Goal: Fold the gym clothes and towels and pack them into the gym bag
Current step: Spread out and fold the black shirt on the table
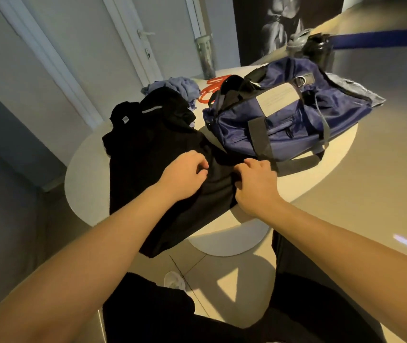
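Note:
A black garment [152, 149] lies spread over the near left part of the round white table [86, 169] and hangs over its front edge. My left hand [185, 174] grips the cloth near its middle with curled fingers. My right hand [254, 184] pinches the garment's right edge, close to the bag. The navy gym bag [294, 120] with grey straps lies on its side at the right, its top opening facing left. A crumpled blue-grey cloth [180, 87] sits behind the black garment.
An orange cord [209, 91] lies between the blue-grey cloth and the bag. A clear bottle [206, 58] stands at the table's back edge, a dark bottle [320, 49] behind the bag. A folded grey cloth [356, 90] lies right of the bag. My legs are below the table.

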Tool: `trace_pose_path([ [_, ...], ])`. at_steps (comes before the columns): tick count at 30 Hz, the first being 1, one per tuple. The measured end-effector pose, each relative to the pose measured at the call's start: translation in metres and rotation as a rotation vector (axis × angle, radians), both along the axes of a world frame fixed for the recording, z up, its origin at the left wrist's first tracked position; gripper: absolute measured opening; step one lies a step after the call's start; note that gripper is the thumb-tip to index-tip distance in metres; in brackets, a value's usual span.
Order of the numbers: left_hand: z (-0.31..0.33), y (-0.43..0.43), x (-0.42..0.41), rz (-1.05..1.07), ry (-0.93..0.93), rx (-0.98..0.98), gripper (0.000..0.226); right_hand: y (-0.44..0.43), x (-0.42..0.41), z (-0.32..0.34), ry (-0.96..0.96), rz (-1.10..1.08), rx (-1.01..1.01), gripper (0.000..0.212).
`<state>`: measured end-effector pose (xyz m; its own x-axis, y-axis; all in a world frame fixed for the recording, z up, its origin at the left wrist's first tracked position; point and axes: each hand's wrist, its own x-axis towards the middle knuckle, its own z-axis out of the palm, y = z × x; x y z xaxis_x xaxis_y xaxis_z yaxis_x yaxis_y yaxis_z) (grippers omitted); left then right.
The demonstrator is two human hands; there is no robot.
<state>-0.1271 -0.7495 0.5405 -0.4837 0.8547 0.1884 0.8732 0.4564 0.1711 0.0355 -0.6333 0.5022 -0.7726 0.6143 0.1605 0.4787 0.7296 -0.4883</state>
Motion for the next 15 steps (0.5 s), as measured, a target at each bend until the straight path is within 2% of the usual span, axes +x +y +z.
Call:
trace_pose_path([
  [7,-0.004,0.062,-0.019,0.013,0.054,-0.158,0.020,0.020,0.009,-0.003,0.057,-0.086,-0.059,0.037],
  [11,-0.017,0.069,-0.028,0.032,0.051,-0.180,0.029,0.027,0.007,-0.004,-0.036,-0.071,-0.061,0.034],
  [15,-0.018,0.073,-0.038,0.093,0.007,-0.221,0.048,0.028,0.008,-0.001,-0.073,-0.032,-0.070,0.026],
])
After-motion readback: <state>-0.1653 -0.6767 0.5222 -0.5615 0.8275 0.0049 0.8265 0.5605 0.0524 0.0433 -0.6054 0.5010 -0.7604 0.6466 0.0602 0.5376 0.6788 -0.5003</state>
